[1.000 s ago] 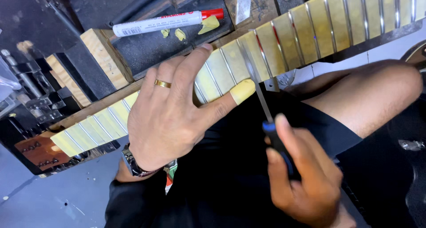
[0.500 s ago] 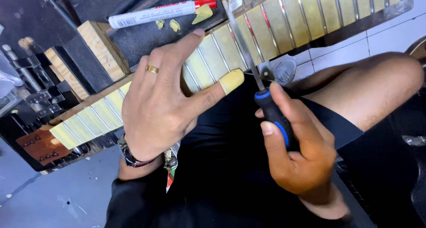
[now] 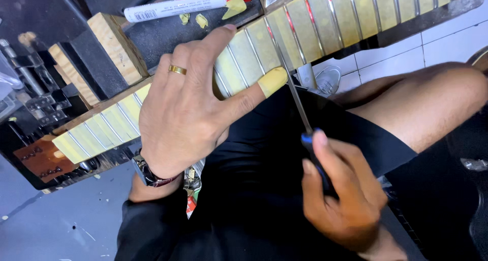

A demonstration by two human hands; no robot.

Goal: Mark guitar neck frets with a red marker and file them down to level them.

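A guitar neck [image 3: 356,17] runs diagonally across my lap, its fretboard covered in strips of yellowish tape between the metal frets. My left hand [image 3: 188,108], with a gold ring and a wristwatch, lies flat on the neck, fingers spread; its thumb tip is wrapped in yellow tape. My right hand [image 3: 340,195] grips the blue and black handle of a thin metal file [image 3: 295,96]. The blade reaches up across the fretboard just right of my left thumb, lying along a fret.
A white marker with a red cap [image 3: 188,4] and scraps of yellow tape lie on a dark pad behind the neck. Wooden blocks [image 3: 114,47] support the neck at left. My bare knee [image 3: 432,103] is at right, white floor tiles beyond.
My right hand has slid back down towards me with the file, drawing the blade along the fret. My left hand stays pressed on the neck.
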